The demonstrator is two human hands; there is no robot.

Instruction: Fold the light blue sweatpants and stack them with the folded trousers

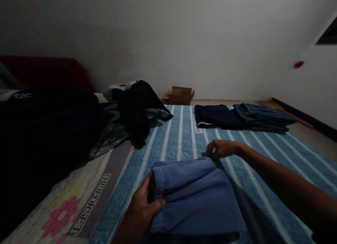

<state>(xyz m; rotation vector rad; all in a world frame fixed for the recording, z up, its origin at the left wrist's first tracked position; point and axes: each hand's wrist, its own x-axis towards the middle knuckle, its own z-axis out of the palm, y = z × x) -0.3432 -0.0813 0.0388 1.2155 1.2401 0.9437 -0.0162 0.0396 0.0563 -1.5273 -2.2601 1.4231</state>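
In front of me on the bed lies a folded pair of blue elastic-waist pants [195, 198], with the gathered band along its left edge. My left hand [139, 207] grips that edge, thumb on top and fingers tucked underneath, partly hidden by the cloth. At the far right corner, my right hand [221, 148] is closed in a pinch on the fabric. Something dark shows beneath the near edge of the pants, too dim to make out.
A blue striped bedsheet [173, 142] spreads under everything. Dark clothes [47, 131] are heaped at left, with a black garment [137, 107] beyond. Folded dark clothes [218, 116] and folded jeans [263, 114] sit at the far right. A cardboard box [180, 96] stands by the wall.
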